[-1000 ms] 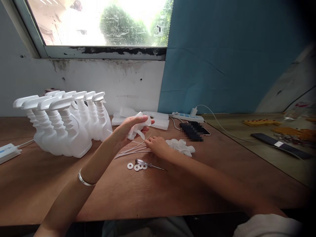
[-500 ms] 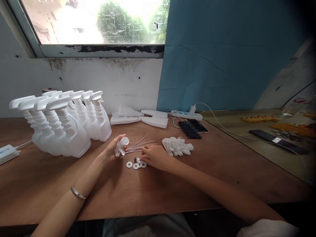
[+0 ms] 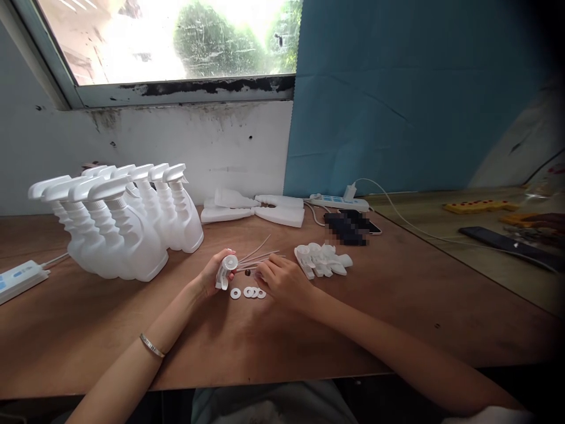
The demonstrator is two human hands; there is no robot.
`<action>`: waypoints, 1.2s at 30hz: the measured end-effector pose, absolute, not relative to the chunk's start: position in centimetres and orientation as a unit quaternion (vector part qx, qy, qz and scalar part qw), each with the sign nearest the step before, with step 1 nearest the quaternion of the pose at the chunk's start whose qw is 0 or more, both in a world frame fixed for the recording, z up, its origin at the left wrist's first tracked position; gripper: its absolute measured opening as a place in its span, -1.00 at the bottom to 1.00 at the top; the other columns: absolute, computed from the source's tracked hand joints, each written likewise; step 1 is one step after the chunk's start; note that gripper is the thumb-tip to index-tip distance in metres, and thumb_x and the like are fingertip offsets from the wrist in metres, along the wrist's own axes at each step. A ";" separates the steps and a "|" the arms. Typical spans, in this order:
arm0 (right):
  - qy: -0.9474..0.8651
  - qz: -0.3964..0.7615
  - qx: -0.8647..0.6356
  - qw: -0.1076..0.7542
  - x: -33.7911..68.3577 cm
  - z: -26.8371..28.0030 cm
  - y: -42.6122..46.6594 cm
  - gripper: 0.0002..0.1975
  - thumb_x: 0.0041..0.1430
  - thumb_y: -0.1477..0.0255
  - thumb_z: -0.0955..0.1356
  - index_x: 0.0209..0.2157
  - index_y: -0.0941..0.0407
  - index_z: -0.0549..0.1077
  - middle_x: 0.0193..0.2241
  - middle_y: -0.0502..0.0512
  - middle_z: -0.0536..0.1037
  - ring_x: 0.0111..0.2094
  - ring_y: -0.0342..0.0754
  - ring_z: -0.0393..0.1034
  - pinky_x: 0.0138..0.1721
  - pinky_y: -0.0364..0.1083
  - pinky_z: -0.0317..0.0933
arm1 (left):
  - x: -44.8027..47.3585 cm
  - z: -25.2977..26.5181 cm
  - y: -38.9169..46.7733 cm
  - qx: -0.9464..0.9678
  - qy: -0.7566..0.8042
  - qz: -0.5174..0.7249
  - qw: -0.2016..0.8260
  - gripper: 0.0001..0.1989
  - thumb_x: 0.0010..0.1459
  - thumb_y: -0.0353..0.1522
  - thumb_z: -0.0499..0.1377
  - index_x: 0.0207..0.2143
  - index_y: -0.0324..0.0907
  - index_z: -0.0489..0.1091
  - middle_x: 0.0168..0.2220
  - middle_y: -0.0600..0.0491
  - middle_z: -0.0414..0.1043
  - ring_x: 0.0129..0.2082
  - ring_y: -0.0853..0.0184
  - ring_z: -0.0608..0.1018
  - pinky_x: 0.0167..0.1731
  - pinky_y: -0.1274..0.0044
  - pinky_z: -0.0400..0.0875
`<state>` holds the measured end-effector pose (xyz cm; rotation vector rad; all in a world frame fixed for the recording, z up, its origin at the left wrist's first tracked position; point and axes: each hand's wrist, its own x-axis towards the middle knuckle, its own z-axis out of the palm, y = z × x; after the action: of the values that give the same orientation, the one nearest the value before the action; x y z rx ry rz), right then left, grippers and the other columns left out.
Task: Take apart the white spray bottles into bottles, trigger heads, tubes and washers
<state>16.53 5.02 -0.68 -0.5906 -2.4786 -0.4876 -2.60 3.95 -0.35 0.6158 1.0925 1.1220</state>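
Note:
My left hand (image 3: 215, 272) is closed around a white trigger spray head (image 3: 228, 265), its round opening facing up toward me. Just to the right, my right hand (image 3: 282, 280) pinches a small clear piece with a dark end (image 3: 248, 272); the fingers cover most of it, so its exact kind is unclear. Below the hands, several flat white washers (image 3: 235, 293) lie on the table, some overlapping. Thin white dip tubes (image 3: 256, 248) fan out between and behind the hands. More white spray heads (image 3: 324, 260) sit in a cluster right of my right hand.
Assembled white spray bottles (image 3: 141, 247) stand grouped at the left. Bottles without heads (image 3: 282, 216) lie by the wall. Phones (image 3: 351, 227), a power strip (image 3: 339, 203) and its white cable are at the back right. Another power strip (image 3: 22, 280) sits far left. A person's hand shows at the far right.
My right hand has raised the small clear piece off the washers, toward the spray head. The spray head has turned, showing more of its opening. The view has shifted slightly left.

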 end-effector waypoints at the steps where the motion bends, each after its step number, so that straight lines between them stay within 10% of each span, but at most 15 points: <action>1: -0.906 -0.193 -0.184 0.329 16.8 -0.5 4.8 -0.90 0.16 0.52 0.21 -0.42 0.15 0.29 -0.48 0.09 0.48 -0.44 -0.10 0.33 -0.45 -0.14 0.18 | -2.4 -0.3 3.8 0.275 0.485 0.493 0.668 -0.79 0.00 -0.33 0.09 -0.61 -0.25 0.21 -0.74 0.14 0.22 -0.80 0.55 0.26 -0.84 0.75 0.14; 9: -0.816 -0.237 0.134 0.510 17.9 0.5 3.4 -0.75 0.03 0.56 0.30 -0.32 -0.03 0.18 -0.34 -0.03 0.49 -0.26 -0.16 0.41 -0.27 -0.16 0.35 | -2.1 -0.8 3.5 0.299 0.486 0.454 0.684 -0.73 -0.03 -0.23 0.08 -0.64 -0.22 0.19 -0.79 0.15 0.17 -0.83 0.52 0.21 -0.82 0.69 0.08; 36: -0.838 -0.208 0.060 0.501 16.7 -1.0 4.3 -0.81 0.03 0.66 0.32 -0.42 0.13 0.22 -0.29 0.19 0.50 -0.28 -0.08 0.44 -0.34 -0.12 0.41 | -1.7 -2.0 4.0 0.247 0.502 0.427 0.710 -0.70 0.02 -0.24 0.06 -0.65 -0.24 0.18 -0.76 0.13 0.22 -0.82 0.53 0.27 -0.81 0.72 0.13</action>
<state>16.73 4.27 -0.96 0.1454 -2.0260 -0.5038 -1.68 3.95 -2.02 0.5480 1.1137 0.9482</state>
